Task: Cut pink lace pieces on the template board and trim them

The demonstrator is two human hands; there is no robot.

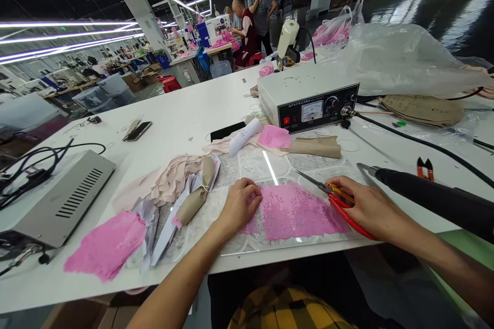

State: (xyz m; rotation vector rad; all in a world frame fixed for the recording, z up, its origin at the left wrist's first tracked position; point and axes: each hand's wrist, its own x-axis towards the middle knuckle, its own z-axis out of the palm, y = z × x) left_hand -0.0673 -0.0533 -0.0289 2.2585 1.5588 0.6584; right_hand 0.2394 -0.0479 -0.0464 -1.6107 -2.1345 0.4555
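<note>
A pink lace piece (299, 213) lies flat on the patterned clear mat (224, 239) at the table's front edge. At its left edge is my left hand (240, 204), with the fingers curled and pinched on the fabric. Part of the lace extends under that hand. My right hand (360, 200) is closed around red-handled scissors (349, 213), resting by the lace's right end. The scissor blades point up and left above the lace, and an orange-yellow part shows under my fingers.
A control box (309, 100) with dial stands behind the mat. A black handheld tool (417, 190) and red snips (424, 169) lie to the right. Pink fabric (106, 244), beige pieces (170, 180) and a tied olive roll (195, 198) lie left, near a grey metal box (73, 195).
</note>
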